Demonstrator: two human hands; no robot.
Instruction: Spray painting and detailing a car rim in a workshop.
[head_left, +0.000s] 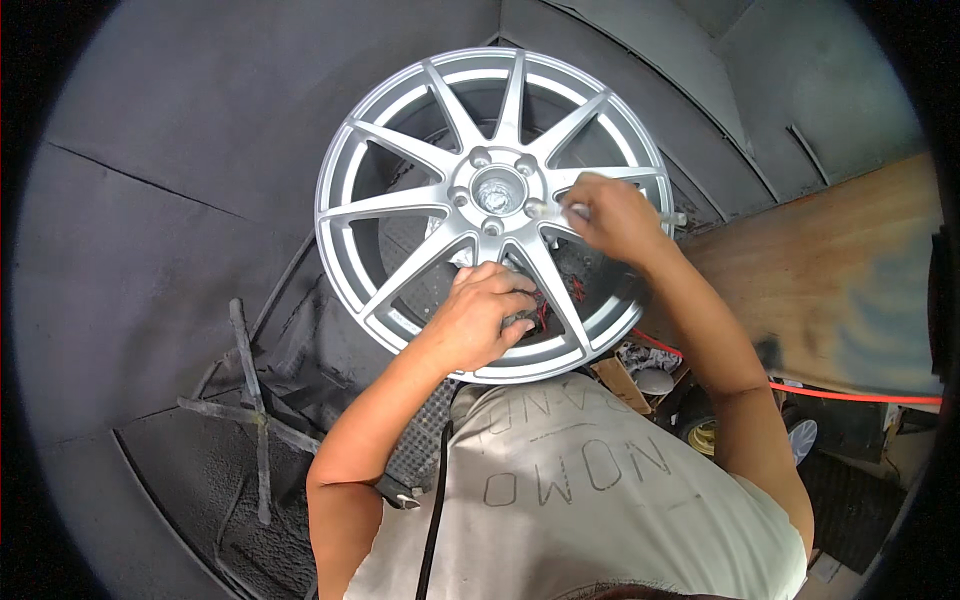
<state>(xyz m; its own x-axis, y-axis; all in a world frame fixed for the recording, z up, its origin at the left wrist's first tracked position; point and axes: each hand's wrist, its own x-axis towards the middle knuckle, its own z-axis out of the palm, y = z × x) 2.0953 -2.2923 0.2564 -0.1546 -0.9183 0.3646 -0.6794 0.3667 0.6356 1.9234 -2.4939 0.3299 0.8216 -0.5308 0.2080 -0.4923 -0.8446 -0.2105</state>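
A silver alloy wheel [470,110] with several slim spokes stands before me, tilted so its front face shows. My left hand [485,312] lies over the lower spokes, fingers bent around one of them. At the right of the hub, my right hand [612,218] is closed around a thin, pale, stick-shaped tool [674,218]. Its tip reaches one of the bolt holes, and its far end sticks out past the hand toward the wheel's outer edge. Blur hides what kind of tip it has. Crumpled shiny material [496,196] fills the centre bore.
Dark grey panels [200,120] stand behind and left. A grey-coated metal stand [258,415] is at lower left. To the right are a brown board [810,270], a red hose [860,397] and an open cardboard box [625,385].
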